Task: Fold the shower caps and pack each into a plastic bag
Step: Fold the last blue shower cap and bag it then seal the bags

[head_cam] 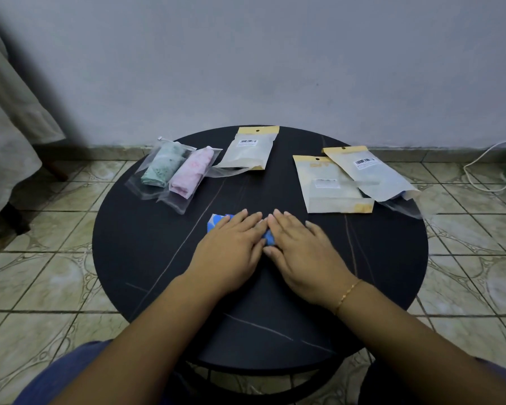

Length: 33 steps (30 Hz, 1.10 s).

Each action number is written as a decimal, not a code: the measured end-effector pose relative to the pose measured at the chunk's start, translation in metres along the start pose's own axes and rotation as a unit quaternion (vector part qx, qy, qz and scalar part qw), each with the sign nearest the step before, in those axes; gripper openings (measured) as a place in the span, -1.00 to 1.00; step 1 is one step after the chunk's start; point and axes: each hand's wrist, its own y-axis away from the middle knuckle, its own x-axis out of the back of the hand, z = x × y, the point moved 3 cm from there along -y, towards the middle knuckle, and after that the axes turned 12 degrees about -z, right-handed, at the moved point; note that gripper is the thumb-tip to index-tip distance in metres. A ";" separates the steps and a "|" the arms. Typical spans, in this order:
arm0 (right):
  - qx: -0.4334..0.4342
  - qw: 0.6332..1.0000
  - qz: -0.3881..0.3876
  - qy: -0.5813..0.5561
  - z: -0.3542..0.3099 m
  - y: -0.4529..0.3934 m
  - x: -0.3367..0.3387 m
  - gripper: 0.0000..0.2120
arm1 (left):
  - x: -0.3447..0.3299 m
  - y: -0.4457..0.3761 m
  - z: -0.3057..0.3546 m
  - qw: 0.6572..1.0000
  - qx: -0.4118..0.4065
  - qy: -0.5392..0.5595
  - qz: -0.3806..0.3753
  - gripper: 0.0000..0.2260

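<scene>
The fingers of the left hand (232, 244) and the right hand (300, 247) lie flat and held together, palms down, pressing on a blue-and-white shower cap (216, 222) folded into a small packet. Neither hand grips it; both simply rest on top, index fingers nearly touching, so only the packet's far-left corner and a sliver between the hands show. A thin gold bracelet (346, 294) circles the right wrist.

The packet sits near the middle of the round black table (146, 247). Taking that packet as the reference, two clear plastic bags lie beyond it to the left, side by side and overlapping: one holds a rolled green cap (162, 165), the other a rolled pink cap (192, 173). Straight beyond the packet lies a yellow-topped pouch (249, 150) with a barcode label; what it holds cannot be told. Beyond it to the right, two more yellow-edged pouches (333, 185) overlap, the upper one (371, 173) reaching toward the table's rim, with a bit of blue showing at its lower end.
</scene>
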 end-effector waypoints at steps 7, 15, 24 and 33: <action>-0.002 0.996 -0.083 0.031 0.005 0.010 -0.008 -0.26 | -0.008 0.003 -0.002 0.998 0.012 0.044 -0.040 -0.54; 0.001 0.995 -0.101 0.019 0.008 0.013 -0.005 -0.44 | -0.012 0.009 -0.008 0.993 0.086 0.057 -0.049 -0.47; -0.021 0.998 -0.029 0.044 0.004 0.025 -0.005 -0.22 | -0.011 0.016 -0.018 0.983 0.178 0.049 -0.005 -0.22; -0.024 0.975 0.065 -0.213 -0.011 0.039 -0.002 -0.57 | 0.004 0.024 0.018 0.971 0.172 0.150 0.065 -0.77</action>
